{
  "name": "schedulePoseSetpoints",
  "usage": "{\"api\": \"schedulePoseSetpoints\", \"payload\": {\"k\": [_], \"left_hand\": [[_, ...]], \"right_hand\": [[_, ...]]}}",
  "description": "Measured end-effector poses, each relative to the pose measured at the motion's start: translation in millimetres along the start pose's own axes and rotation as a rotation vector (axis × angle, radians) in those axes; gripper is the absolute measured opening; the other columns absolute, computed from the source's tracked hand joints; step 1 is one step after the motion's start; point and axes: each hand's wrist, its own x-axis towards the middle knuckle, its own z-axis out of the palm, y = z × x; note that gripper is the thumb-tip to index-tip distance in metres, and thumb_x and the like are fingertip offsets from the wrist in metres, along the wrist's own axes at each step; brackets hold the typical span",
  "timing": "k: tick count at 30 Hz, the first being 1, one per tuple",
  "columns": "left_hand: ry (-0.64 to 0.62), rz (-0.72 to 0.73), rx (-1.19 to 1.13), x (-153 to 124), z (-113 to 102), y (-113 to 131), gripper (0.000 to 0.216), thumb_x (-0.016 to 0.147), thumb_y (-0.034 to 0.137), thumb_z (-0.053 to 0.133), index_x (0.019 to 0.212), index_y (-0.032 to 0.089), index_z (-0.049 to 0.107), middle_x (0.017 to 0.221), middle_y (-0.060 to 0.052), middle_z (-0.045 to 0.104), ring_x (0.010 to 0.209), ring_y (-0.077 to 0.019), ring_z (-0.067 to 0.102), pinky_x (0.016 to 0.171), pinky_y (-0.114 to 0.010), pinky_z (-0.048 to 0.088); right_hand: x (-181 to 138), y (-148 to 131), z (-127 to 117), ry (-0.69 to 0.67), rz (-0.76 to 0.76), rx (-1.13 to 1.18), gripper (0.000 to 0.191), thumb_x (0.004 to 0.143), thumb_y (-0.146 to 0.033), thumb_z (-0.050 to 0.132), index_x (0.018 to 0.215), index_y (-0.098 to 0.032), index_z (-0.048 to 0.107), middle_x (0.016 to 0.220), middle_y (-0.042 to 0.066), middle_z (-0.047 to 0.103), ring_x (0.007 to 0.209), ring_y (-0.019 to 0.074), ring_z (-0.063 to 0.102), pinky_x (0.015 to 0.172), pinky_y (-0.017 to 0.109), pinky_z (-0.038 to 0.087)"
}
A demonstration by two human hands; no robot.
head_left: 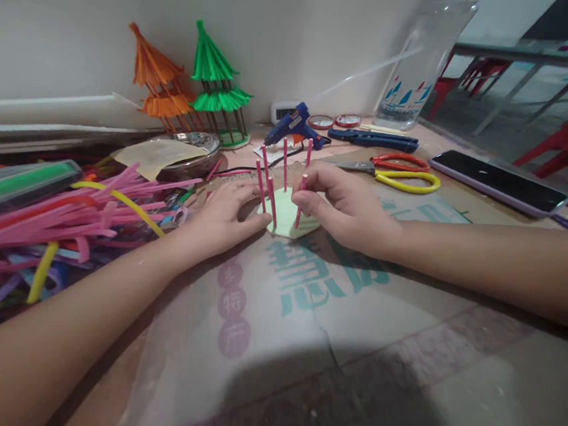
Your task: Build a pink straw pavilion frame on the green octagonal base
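A pale green flat base [285, 229] lies on the printed cardboard sheet, with several thin pink sticks [285, 166] standing up around its edge. My right hand [346, 207] pinches one pink stick [297, 220] between thumb and forefinger at the base's near right edge; this stick leans slightly. Whether its foot is fixed to the base I cannot tell. At the left edge, my left hand [219, 219] lies low with thumb and forefinger apart, the thumb tip touching the base beside a front stick [272, 204]. Its other fingers are partly hidden.
Pink, yellow and purple fuzzy stems [113, 209] are heaped at left. Behind stand an orange tiered model [160, 77], a green one [215, 72] and a blue glue gun [290, 125]. Scissors [405, 173], blue pliers [375, 139], a phone [499, 179] and a clear bottle [420, 59] are at right.
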Motion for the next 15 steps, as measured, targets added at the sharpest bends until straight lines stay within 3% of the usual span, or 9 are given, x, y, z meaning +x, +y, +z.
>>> {"api": "schedulePoseSetpoints", "payload": {"k": [4, 15], "left_hand": [[-0.020, 0.013, 0.009, 0.1, -0.8, 0.3, 0.050, 0.095, 0.054, 0.057, 0.135, 0.025, 0.064, 0.147, -0.010, 0.062, 0.139, -0.0335, 0.054, 0.120, -0.054, 0.038], [-0.007, 0.024, 0.012, -0.7, -1.7, 2.6, 0.052, 0.095, 0.053, 0.057, 0.135, 0.021, 0.064, 0.146, -0.013, 0.062, 0.137, -0.0341, 0.055, 0.119, -0.053, 0.040]], "right_hand": [[0.1, 3.0, 1.0, 0.000, -0.024, 0.024, 0.029, 0.104, -0.044, 0.057, 0.087, -0.020, 0.053, 0.077, -0.002, 0.055, 0.069, 0.0124, 0.048, 0.065, 0.027, 0.037], [0.6, 0.0, 0.8, -0.025, 0.010, 0.011, 0.039, 0.103, -0.056, 0.054, 0.085, -0.021, 0.052, 0.076, -0.001, 0.054, 0.069, 0.0134, 0.047, 0.066, 0.028, 0.038]]}}
